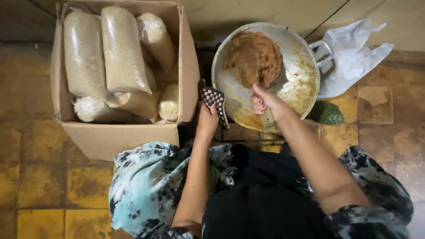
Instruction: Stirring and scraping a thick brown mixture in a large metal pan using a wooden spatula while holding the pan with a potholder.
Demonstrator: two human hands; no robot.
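Brown mash: a thick brown lump [254, 57] sits in the far half of the big pan, stuck up against the side.
Pan: the wide metal pan [305, 66] sits low on the floor in front of the person, with brown smears all over its inside. It looks tipped a little toward the person, but I cannot be sure.
Right hand: the right hand [265, 102] is closed in a fist around a handle that goes down into the mash. The tool's end is hidden in the mash, so I cannot tell what kind it is.
Left hand: the left hand [207, 118] is closed on a checked cloth [214, 102] and presses it on the pan's near rim.
What could go wrong: if the cloth slips, I think the pan could spin or tip and the mash could slop out. A hard push could fling mash over the rim. If the pan is hot, a bare finger off the cloth could get burned.
Close by: a white plastic bag [352, 57] lies just beside the pan's handle [325, 51], and splashes could hit it.
Further out: an open cardboard box [119, 137] of clear bags of grain [121, 48] stands to the left, on the yellow tiled floor [40, 186].
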